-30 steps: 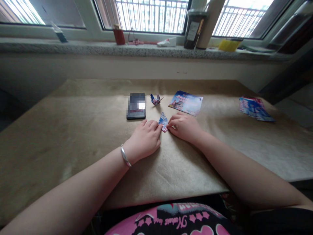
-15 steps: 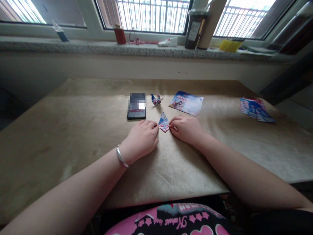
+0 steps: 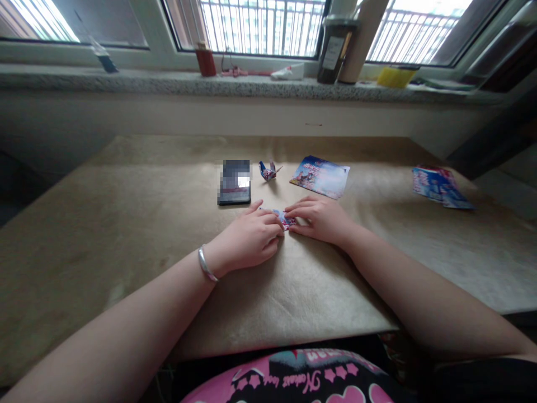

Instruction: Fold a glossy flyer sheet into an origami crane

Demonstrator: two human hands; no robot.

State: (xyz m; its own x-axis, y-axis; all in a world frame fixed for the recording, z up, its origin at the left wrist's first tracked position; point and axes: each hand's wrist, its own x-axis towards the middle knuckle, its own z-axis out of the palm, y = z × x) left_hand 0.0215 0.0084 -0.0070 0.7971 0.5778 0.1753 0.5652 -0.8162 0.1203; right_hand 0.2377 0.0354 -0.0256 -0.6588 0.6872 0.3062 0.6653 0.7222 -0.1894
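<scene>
- Has the left hand (image 3: 250,238) over the folded paper (image 3: 289,221) and the right hand (image 3: 325,221) at its right end, directly in front of the body on the desk (image 3: 126,224).
- Turned sideways since half a second ago: then a kite with the narrow tip away from the body and fingers at both side corners, now mostly hidden under the left fingers.
- Reads, as a judgement, as a re-orienting of the piece mid-handling and not a putting-down, given both hands on it in nearly the same spot.
- Seems to run left to right along the long axis, roughly in line with the desk's near edge; probably points the narrow tip left, though too covered to be sure.
- Shows a patterned red-and-white part on the right, beside the right fingertips.
- Bends the left fingers over the paper, with one finger lifted clear; impossible to tell whether pinching.
- Spreads the right fingers and thumb apart, fingertips touching the paper, without closing on it.
- Beyond, unmoved: a smartphone (image 3: 235,193), a paper crane (image 3: 268,172) just beside it, then a stack of printed sheets (image 3: 323,178).
</scene>
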